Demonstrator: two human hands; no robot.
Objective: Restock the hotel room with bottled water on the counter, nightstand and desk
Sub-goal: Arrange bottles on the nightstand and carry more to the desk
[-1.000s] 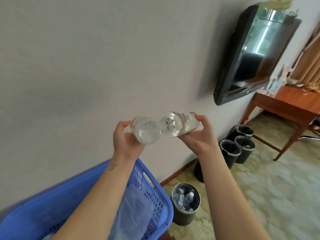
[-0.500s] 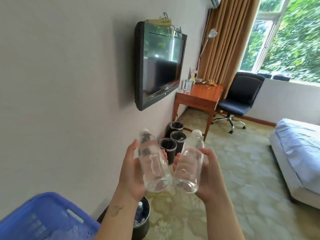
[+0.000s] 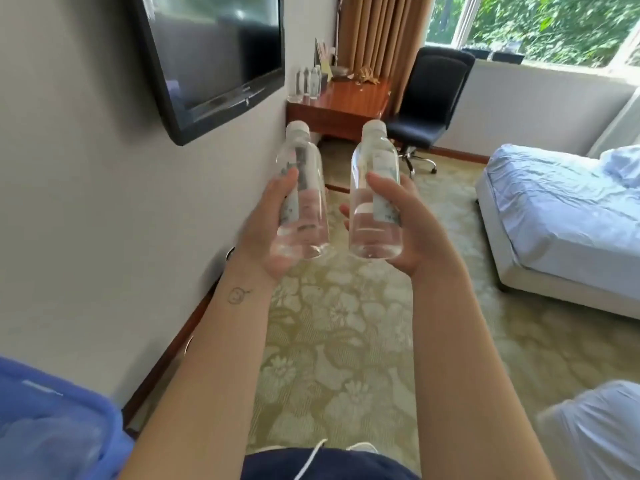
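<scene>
Hands out ahead: left hand (image 3: 266, 233) grips the left bottle (image 3: 303, 199), right hand (image 3: 412, 223) grips the right bottle (image 3: 375, 202).
Fingers and thumb of each hand curl round the lower body of its bottle. Both bottles are clear, hold water, have white caps pointing away, and sit side by side without touching, above the patterned carpet (image 3: 332, 327). Far ahead, a wooden desk (image 3: 349, 98) stands against the left wall, with several small bottles (image 3: 310, 83) at its far left corner. A black chair (image 3: 429, 98) stands just right of it. A television (image 3: 214, 53) hangs on the left wall. A bed (image 3: 561, 209) lies to the right. A blue basket (image 3: 52, 420) is at near left.
</scene>
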